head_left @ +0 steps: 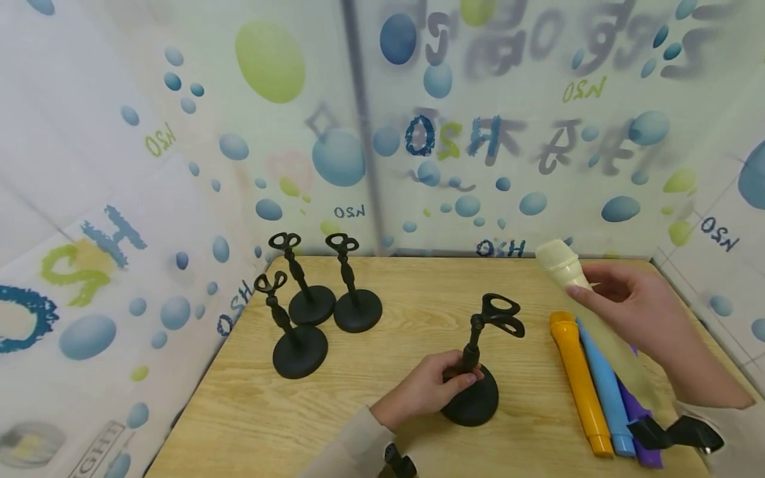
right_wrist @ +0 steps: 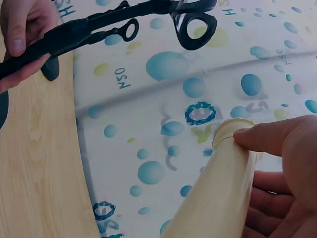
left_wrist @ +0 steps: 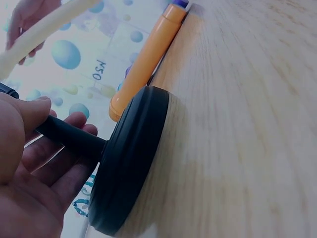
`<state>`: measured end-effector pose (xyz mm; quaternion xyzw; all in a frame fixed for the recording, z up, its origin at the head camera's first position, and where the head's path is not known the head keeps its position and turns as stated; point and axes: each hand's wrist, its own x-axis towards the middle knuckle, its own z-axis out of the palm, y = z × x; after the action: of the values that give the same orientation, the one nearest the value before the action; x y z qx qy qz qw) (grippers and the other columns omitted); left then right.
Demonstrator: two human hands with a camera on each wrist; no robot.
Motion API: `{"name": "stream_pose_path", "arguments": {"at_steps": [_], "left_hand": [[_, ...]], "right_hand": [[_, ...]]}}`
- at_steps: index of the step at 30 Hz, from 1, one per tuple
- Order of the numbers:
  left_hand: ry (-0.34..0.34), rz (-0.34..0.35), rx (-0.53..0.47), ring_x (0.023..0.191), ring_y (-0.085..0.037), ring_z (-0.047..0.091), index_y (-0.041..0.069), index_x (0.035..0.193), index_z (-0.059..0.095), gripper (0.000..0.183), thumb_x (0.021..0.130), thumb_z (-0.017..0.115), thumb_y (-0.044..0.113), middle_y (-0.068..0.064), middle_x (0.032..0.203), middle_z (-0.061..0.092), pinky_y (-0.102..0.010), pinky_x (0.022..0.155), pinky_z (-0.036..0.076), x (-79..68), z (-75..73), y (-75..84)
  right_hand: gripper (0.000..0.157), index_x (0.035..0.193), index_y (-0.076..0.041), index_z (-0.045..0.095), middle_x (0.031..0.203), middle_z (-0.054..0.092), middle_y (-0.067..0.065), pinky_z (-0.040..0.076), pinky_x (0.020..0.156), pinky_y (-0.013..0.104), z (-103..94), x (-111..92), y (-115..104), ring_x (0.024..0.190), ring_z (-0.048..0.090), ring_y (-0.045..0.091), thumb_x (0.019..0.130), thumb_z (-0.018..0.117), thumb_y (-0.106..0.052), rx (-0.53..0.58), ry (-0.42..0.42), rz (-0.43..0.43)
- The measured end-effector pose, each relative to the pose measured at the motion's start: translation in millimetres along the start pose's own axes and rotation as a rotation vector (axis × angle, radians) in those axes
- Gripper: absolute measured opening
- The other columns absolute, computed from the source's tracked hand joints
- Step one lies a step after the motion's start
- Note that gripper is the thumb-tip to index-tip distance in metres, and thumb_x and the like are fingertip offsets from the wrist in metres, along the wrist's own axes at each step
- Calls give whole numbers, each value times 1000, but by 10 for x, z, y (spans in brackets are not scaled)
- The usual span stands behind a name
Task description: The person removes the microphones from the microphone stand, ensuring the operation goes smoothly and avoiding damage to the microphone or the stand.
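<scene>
My left hand (head_left: 427,388) grips the lower stem of a black microphone stand (head_left: 472,342), thumb and fingers round it just above the round base. In the left wrist view that base (left_wrist: 130,161) is at the wooden table top. The stand's two-ring clip (head_left: 502,315) points up and to the right, with nothing in it. My right hand (head_left: 633,309) pinches a cream toy microphone (head_left: 564,265) below its head, thumb on the near side. Its head tilts up to the left, and its long handle slants down to the right over the other microphones.
Orange (head_left: 580,382), blue (head_left: 606,392) and purple (head_left: 642,431) toy microphones lie side by side at the table's right. Three more black stands (head_left: 301,352) are upright at the back left. Patterned white sheeting (head_left: 418,219) walls the table (head_left: 239,425) at the back and sides.
</scene>
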<state>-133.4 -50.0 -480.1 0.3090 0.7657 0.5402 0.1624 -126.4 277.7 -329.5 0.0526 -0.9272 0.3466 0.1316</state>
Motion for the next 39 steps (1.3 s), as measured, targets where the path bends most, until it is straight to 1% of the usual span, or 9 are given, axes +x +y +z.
{"name": "stream_pose_path", "arguments": {"at_steps": [3, 12, 15, 17, 20, 23, 29, 34, 39], "left_hand": [[-2, -4, -4, 118, -3, 71, 5, 129, 72, 24, 111, 63, 19, -7, 128, 79, -20, 103, 55, 0, 3, -1], [0, 2, 13, 119, -4, 72, 5, 128, 72, 24, 111, 63, 19, -8, 129, 78, -20, 104, 55, -6, -2, -22], [4, -6, 8, 119, -5, 72, 5, 127, 72, 24, 111, 63, 20, -9, 129, 78, -20, 104, 55, -12, -8, -19], [6, -10, 4, 119, -7, 73, 4, 128, 72, 25, 111, 63, 19, -9, 128, 78, -20, 104, 55, -12, -8, -13], [8, -16, -4, 120, -8, 73, 3, 128, 72, 25, 111, 63, 19, -10, 127, 78, -20, 105, 55, -8, -3, -7], [6, -18, -12, 120, -8, 73, 2, 130, 71, 26, 111, 63, 18, -10, 127, 78, -20, 105, 54, 5, 7, -13], [0, -16, -14, 120, -7, 73, 3, 129, 71, 25, 111, 63, 18, -9, 128, 78, -20, 104, 54, 10, 4, -11], [-1, -19, -20, 119, -7, 73, 5, 128, 72, 23, 111, 63, 18, -9, 128, 79, -20, 104, 55, 6, 1, 0], [1, -25, -20, 120, -9, 73, 7, 125, 73, 20, 111, 63, 17, -10, 128, 79, -20, 104, 55, 10, 5, -4]], "right_hand": [[51, 134, 0, 70, 117, 76, 25, 52, 62, 19, 4, -49, 84, 79, 54, -19, 102, 76, -39, -28, -11, 51], [59, 138, 7, 65, 121, 74, 30, 49, 63, 19, -32, -173, 330, 78, 52, -16, 106, 70, -42, -59, -47, 153], [63, 139, 8, 64, 123, 73, 32, 48, 64, 20, -39, -207, 418, 83, 61, -3, 106, 69, -45, -75, -57, 186], [66, 140, 10, 62, 126, 71, 34, 49, 65, 23, -45, -229, 475, 88, 69, 14, 106, 67, -47, -83, -68, 208], [70, 141, 12, 59, 129, 68, 38, 49, 66, 24, -52, -263, 560, 99, 70, 40, 107, 65, -49, -103, -74, 232], [68, 139, 14, 59, 131, 66, 40, 47, 64, 21, -57, -302, 654, 102, 69, 48, 107, 66, -46, -112, -50, 228], [65, 136, 16, 60, 128, 66, 41, 46, 59, 17, -62, -338, 804, 95, 71, 45, 107, 68, -42, -141, 3, 253], [69, 135, 20, 58, 127, 64, 44, 49, 63, 26, -73, -355, 891, 101, 67, 54, 108, 65, -43, -186, -12, 296], [70, 134, 23, 55, 127, 62, 46, 59, 74, 53, -72, -393, 970, 102, 64, 57, 110, 63, -43, -215, -26, 328]]}}
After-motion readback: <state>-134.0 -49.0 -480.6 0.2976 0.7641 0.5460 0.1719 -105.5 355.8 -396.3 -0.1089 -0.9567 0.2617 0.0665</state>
